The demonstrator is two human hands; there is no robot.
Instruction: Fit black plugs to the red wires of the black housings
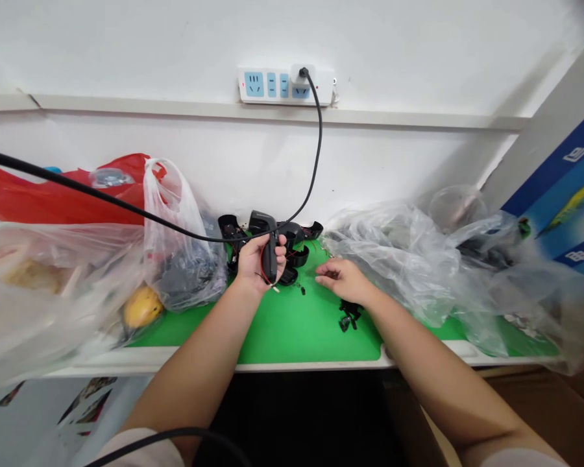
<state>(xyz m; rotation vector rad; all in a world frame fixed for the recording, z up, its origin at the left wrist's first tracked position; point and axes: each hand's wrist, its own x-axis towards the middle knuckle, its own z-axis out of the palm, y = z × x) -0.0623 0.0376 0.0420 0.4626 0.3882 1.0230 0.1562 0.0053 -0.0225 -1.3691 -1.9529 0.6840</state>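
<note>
So, the outfit here is pretty minimal. Down around 7 o'clock there's a pale off-white, soft fabric left sleeve (148,447), cut short with a plain rounded edge near the elbow. Between 4 and 5 o'clock you get a matching pale right sleeve (520,458), just a sliver in view, also plain. Below the cuffs it's all bare: left forearm (194,363), right forearm (433,366), bare left hand (250,263) and bare right hand (343,279). Nails are too small to make out tbh. A smooth round black cable (189,431) arcs over the left sleeve near 7 o'clock; can't tell if it's worn.
</note>
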